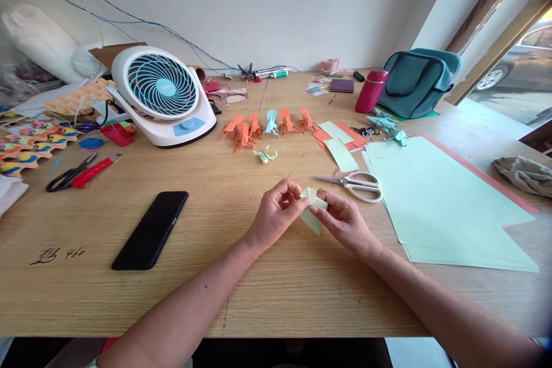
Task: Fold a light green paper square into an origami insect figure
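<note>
Between my hands, above the wooden table, is a small piece of pale green folded paper. My left hand pinches its upper left side with thumb and fingers. On the other side, my right hand grips its right edge, thumb in front. Just beyond my right hand lie white-handled scissors, their blades pointing left. A small green folded paper figure rests farther back. Behind it stand several orange paper figures and a light blue one.
Large pale green sheets cover the right side, with cut green strips near them. A black phone lies left. A fan, a red cutter, a pink bottle and a teal bag stand or lie around.
</note>
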Action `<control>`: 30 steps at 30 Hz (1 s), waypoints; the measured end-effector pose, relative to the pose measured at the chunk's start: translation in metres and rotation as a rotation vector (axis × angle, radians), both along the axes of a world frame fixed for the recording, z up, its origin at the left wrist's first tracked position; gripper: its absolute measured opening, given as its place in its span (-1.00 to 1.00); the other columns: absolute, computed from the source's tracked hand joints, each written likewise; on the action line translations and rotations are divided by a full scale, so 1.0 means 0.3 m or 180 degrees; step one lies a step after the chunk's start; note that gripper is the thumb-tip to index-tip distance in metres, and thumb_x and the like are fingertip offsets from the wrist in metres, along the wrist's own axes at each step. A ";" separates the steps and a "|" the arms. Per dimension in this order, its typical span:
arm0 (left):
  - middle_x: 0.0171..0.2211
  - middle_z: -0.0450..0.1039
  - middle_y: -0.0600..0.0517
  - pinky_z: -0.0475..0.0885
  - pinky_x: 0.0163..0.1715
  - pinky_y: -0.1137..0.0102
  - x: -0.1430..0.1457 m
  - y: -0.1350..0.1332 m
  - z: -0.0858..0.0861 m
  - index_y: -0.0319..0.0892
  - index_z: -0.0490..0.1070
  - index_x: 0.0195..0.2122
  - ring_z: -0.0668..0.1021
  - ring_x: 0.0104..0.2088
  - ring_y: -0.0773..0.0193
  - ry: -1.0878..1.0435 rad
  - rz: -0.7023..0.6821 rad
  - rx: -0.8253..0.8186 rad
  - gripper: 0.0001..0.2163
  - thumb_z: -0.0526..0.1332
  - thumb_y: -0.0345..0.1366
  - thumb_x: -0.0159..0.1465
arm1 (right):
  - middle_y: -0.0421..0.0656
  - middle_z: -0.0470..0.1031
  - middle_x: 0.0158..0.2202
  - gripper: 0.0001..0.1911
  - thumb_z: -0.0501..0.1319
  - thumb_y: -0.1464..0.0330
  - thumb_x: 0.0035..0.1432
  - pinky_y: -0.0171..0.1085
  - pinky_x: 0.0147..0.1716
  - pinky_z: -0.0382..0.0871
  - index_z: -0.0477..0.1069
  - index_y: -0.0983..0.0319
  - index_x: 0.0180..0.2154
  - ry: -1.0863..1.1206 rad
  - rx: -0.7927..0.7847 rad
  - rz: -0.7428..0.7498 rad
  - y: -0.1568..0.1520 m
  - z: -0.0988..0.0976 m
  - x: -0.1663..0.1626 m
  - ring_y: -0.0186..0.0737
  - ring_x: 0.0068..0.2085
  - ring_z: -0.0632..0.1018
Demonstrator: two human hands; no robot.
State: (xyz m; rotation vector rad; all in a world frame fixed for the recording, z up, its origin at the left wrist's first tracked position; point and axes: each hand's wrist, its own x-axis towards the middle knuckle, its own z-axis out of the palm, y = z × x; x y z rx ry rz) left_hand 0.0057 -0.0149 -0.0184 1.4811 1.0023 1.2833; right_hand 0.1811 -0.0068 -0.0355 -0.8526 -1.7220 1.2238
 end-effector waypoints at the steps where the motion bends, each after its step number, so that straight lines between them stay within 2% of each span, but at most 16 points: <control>1: -0.48 0.21 0.13 0.23 -0.44 0.45 -0.004 0.003 0.001 -0.15 0.26 -0.43 0.28 -0.46 0.38 -0.0076 -0.0153 -0.0082 -0.75 0.30 -0.16 0.22 | -0.23 0.31 -0.43 -0.65 0.20 0.06 0.28 -0.31 -0.42 0.28 0.33 0.19 -0.38 0.0074 -0.0126 0.0045 0.001 0.002 0.001 -0.30 -0.40 0.34; 4: -0.49 0.22 0.13 0.22 -0.44 0.44 -0.009 0.006 0.002 -0.15 0.27 -0.42 0.28 -0.47 0.38 -0.0240 -0.0493 -0.0241 -0.68 0.33 -0.06 0.21 | -0.24 0.32 -0.46 -0.61 0.24 0.01 0.24 -0.32 -0.44 0.28 0.35 0.19 -0.41 0.0229 -0.0333 0.0079 0.001 0.004 0.000 -0.32 -0.43 0.34; 6: -0.49 0.21 0.13 0.21 -0.46 0.45 -0.009 0.006 0.001 -0.16 0.28 -0.42 0.27 -0.47 0.39 -0.0248 -0.0502 -0.0211 -0.68 0.36 -0.07 0.20 | -0.25 0.31 -0.47 -0.61 0.26 0.02 0.22 -0.32 -0.44 0.27 0.37 0.20 -0.42 0.0329 -0.0336 0.0031 0.003 0.001 -0.003 -0.33 -0.44 0.33; 10: -0.48 0.21 0.14 0.18 -0.48 0.48 -0.015 0.009 0.005 -0.17 0.29 -0.44 0.24 -0.47 0.42 -0.0232 -0.0478 0.0015 -0.70 0.38 -0.15 0.20 | -0.22 0.36 -0.44 -0.66 0.30 0.06 0.20 -0.28 -0.37 0.31 0.46 0.20 -0.40 0.0539 -0.0162 0.0009 0.008 -0.002 -0.006 -0.30 -0.39 0.37; 14: -0.45 0.20 0.14 0.20 -0.45 0.48 -0.033 0.016 0.020 -0.18 0.30 -0.44 0.26 -0.45 0.43 -0.0207 -0.0956 0.0108 -0.71 0.41 -0.19 0.19 | -0.15 0.46 -0.35 -0.73 0.31 0.13 0.23 -0.21 -0.23 0.37 0.54 0.19 -0.35 0.0575 -0.0015 0.0315 0.012 0.008 0.002 -0.23 -0.29 0.44; 16: -0.44 0.21 0.13 0.21 -0.44 0.47 -0.038 0.018 0.027 -0.18 0.32 -0.43 0.28 -0.44 0.42 -0.0124 -0.1032 0.0140 -0.71 0.42 -0.18 0.19 | -0.14 0.48 -0.34 -0.79 0.30 0.19 0.25 -0.21 -0.22 0.37 0.57 0.18 -0.33 0.0571 0.0089 0.0412 0.011 0.012 0.008 -0.23 -0.28 0.46; 18: -0.44 0.23 0.13 0.20 -0.46 0.47 -0.038 0.015 0.031 -0.18 0.34 -0.43 0.27 -0.46 0.42 -0.0058 -0.0796 0.0296 -0.71 0.43 -0.17 0.18 | -0.15 0.48 -0.33 -0.86 0.30 0.26 0.26 -0.22 -0.23 0.36 0.60 0.16 -0.29 0.0557 0.0285 0.0305 0.008 0.012 0.011 -0.24 -0.28 0.46; 21: -0.45 0.27 0.13 0.19 -0.49 0.47 -0.029 0.005 0.034 -0.18 0.38 -0.44 0.25 -0.50 0.45 0.0140 -0.0214 0.0742 -0.72 0.46 -0.19 0.16 | -0.17 0.47 -0.34 -0.91 0.29 0.37 0.27 -0.23 -0.24 0.35 0.61 0.13 -0.25 0.0505 0.0696 -0.0039 0.001 0.006 0.012 -0.26 -0.28 0.47; 25: -0.43 0.35 0.11 0.21 -0.53 0.49 -0.013 -0.015 0.036 -0.19 0.46 -0.43 0.28 -0.53 0.46 0.0382 0.0319 0.1155 -0.80 0.43 -0.23 0.20 | -0.17 0.50 -0.32 -0.83 0.28 0.47 0.26 -0.23 -0.26 0.38 0.60 0.11 -0.19 0.0419 0.1241 -0.0404 -0.002 0.002 0.007 -0.25 -0.27 0.49; 30: -0.41 0.42 0.08 0.24 -0.54 0.51 -0.002 -0.032 0.033 -0.19 0.52 -0.38 0.32 -0.52 0.46 0.0568 0.0625 0.1390 -0.90 0.38 -0.32 0.26 | -0.15 0.52 -0.29 -0.72 0.27 0.54 0.24 -0.22 -0.27 0.43 0.59 0.09 -0.11 0.0218 0.1735 -0.0672 -0.006 0.007 0.003 -0.24 -0.26 0.53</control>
